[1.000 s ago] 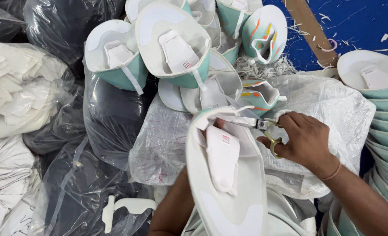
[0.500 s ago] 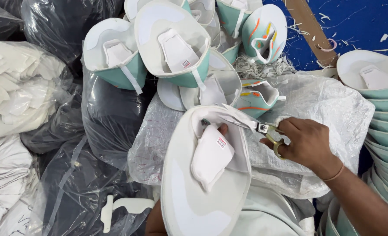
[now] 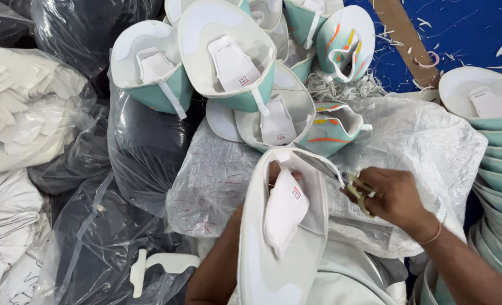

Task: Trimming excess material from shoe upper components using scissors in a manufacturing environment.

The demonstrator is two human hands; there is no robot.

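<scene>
White foam slipper sole (image 3: pixel 279 237), lower centre, had turned upright; my left hand (image 3: pixel 273 172) gripped it, right hand (image 3: pixel 395 195) fingers closed on small yellow-handled snips (image 3: pixel 357 191).

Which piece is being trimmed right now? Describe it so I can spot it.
Start at the crinkled clear plastic sheet in the middle. In front of it the left hand holds up a white sandal sole; unlike the teal-edged piled ones, it faces the scissors.

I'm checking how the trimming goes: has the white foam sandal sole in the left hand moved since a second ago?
Yes. The white foam sandal sole has swung left and turned upright against the fixed clear plastic sack; the right hand stays at its edge.
</scene>
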